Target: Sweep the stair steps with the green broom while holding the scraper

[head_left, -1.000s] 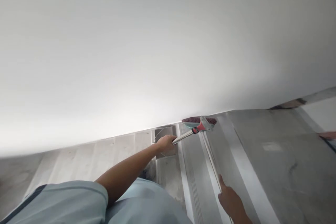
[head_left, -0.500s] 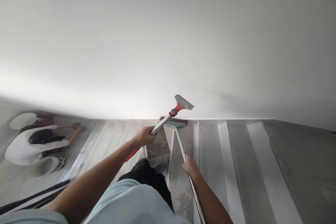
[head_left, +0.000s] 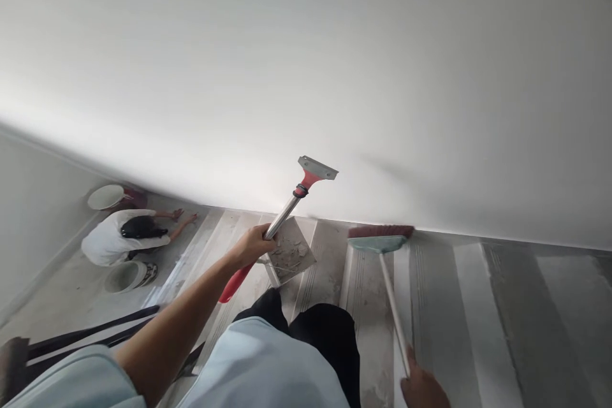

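The right hand point(head_left: 423, 389) is cut off by the bottom edge; its grip on the broom point(head_left: 382, 239) handle is only partly visible. Dustpan point(head_left: 290, 250) debris is indistinct.

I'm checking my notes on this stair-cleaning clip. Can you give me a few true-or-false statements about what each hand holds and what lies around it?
1. The left hand grips a scraper by its metal shaft. True.
2. The scraper's blade rests on a stair step. False: it is raised in front of the white wall.
3. The right hand holds a broom. True.
4. The dustpan is clean. False: debris lies in it.
5. Another person crouches by buckets. True.
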